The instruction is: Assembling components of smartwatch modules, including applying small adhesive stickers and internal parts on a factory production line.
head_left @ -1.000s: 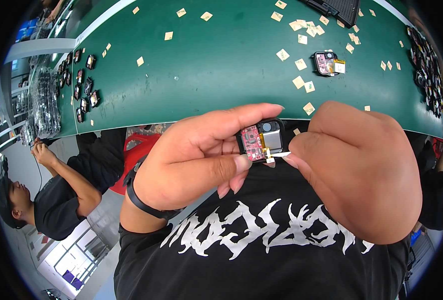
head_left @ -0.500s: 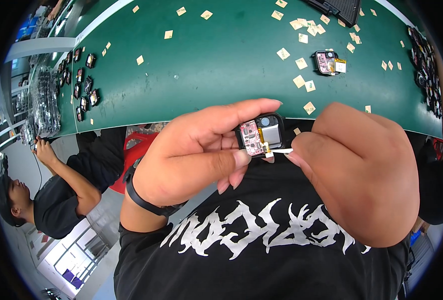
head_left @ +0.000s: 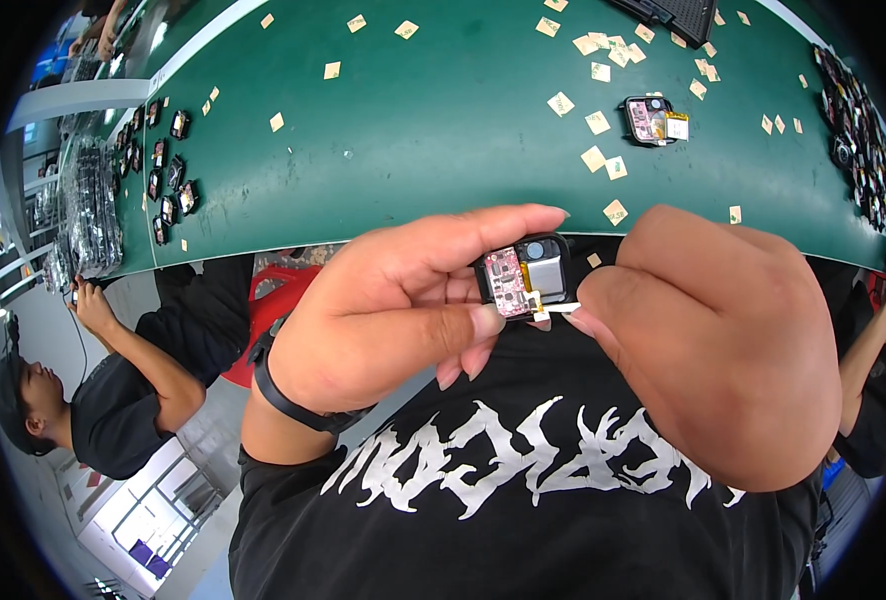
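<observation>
My left hand (head_left: 393, 300) is closed round the edges of an open black watch case (head_left: 567, 254), just in front of the table edge. Inside the case lie a pink circuit board (head_left: 507, 284) and a silver battery (head_left: 546, 277) with yellow tape along one side. A small yellow-and-white flex connector (head_left: 536, 303) sits at the case's lower edge. My right hand (head_left: 708, 340) pinches a thin white stick (head_left: 561, 308), whose tip meets this connector. Whether the stick is part of a longer tool is hidden by the fingers.
On the green table (head_left: 443, 130) lies another open watch case (head_left: 649, 121) with its battery, among scattered paper squares (head_left: 593, 159). Heaps of watch parts (head_left: 856, 140) line the right side; more cases (head_left: 177, 172) lie left. A black tray (head_left: 678, 18) is at the back. A co-worker (head_left: 113, 390) sits left.
The white stick and my right fingertips have shifted slightly left against the case's lower edge. My left hand keeps its hold. At the far right, another person's arm has come into view.
</observation>
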A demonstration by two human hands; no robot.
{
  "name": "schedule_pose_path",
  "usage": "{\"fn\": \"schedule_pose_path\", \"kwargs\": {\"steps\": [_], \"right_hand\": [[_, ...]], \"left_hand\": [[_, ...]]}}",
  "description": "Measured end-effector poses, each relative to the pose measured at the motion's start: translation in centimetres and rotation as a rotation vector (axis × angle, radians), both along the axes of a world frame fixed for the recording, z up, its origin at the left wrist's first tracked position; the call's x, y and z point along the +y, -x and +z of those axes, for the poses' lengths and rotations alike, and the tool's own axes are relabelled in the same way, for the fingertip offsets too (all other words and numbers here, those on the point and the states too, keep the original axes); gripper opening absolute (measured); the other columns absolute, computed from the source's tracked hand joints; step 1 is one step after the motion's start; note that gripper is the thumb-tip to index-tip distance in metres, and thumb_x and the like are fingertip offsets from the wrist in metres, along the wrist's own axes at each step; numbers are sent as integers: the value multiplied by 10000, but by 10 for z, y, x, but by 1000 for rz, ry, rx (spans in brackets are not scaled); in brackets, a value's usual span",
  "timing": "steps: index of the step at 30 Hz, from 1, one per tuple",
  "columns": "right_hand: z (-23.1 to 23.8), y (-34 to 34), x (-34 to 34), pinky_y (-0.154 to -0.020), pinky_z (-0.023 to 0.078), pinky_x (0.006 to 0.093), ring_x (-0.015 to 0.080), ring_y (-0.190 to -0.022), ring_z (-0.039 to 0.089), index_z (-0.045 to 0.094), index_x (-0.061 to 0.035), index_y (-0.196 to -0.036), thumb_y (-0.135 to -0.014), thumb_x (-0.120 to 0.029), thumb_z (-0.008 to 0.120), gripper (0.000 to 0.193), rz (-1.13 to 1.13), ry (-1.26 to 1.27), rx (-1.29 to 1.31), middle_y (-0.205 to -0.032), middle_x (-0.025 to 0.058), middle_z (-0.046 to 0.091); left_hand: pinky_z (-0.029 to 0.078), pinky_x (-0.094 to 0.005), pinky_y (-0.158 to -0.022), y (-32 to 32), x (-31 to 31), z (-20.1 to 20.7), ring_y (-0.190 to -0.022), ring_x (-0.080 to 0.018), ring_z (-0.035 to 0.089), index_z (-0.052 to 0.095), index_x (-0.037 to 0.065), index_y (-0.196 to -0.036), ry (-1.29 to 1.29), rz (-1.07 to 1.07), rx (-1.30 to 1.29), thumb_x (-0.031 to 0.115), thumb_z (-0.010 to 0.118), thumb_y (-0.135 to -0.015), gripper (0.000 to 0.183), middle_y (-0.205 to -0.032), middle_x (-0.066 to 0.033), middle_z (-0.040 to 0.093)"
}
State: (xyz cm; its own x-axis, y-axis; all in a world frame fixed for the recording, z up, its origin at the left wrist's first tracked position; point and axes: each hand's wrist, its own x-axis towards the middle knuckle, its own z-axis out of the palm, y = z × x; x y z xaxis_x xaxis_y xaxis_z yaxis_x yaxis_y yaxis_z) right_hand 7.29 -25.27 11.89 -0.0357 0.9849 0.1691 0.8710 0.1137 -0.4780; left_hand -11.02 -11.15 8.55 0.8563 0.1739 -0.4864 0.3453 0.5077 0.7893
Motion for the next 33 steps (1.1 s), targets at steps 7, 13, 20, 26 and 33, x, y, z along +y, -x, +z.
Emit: {"fn": "schedule_pose_path", "kwargs": {"steps": [7, 13, 20, 26, 33], "right_hand": [[-16, 1, -6, -417, 355, 342, 198, -527, 511, 654, -13, -771, -640, -53, 793, 195, 22, -130, -59, -706, 47, 475], [9, -1, 0, -400, 343, 330, 190, -514, 497, 638, -3, -729, -636, -49, 771, 168, 124, 55, -112, -697, 47, 468], [0, -2, 1, -397, 342, 328, 183, -507, 492, 638, -10, -744, -635, -44, 772, 176, 142, -14, -202, -691, 48, 470], [-12, 1, -7, -400, 345, 329, 185, -498, 487, 651, -16, -760, -623, -37, 783, 192, 70, 4, 6, -705, 50, 485], [-18, 2, -7, -410, 355, 328, 188, -512, 505, 661, -16, -769, -613, -51, 788, 205, 63, -161, 51, -700, 46, 495]], "left_hand": [[407, -208, -498, -2, -4, 0, -622, -67, 563, 424, -126, -1483, -16, 6, 6, -151, 539, -886, 609, -985, -114, 671], [391, -201, -495, 1, -4, -4, -610, -70, 542, 456, -110, -1472, -44, -21, -20, -161, 542, -880, 600, -1032, -123, 690], [393, -204, -497, 5, 0, -5, -615, -75, 546, 455, -109, -1474, -28, -10, 3, -188, 547, -859, 626, -1093, -149, 706], [406, -227, -496, 7, 0, -5, -627, -87, 556, 419, -110, -1494, 52, -2, -29, -207, 525, -866, 644, -1155, -183, 690], [422, -188, -531, 6, 4, -6, -642, -46, 573, 519, -18, -1474, 146, -75, -6, -119, 518, -894, 588, -883, -20, 661]]}}
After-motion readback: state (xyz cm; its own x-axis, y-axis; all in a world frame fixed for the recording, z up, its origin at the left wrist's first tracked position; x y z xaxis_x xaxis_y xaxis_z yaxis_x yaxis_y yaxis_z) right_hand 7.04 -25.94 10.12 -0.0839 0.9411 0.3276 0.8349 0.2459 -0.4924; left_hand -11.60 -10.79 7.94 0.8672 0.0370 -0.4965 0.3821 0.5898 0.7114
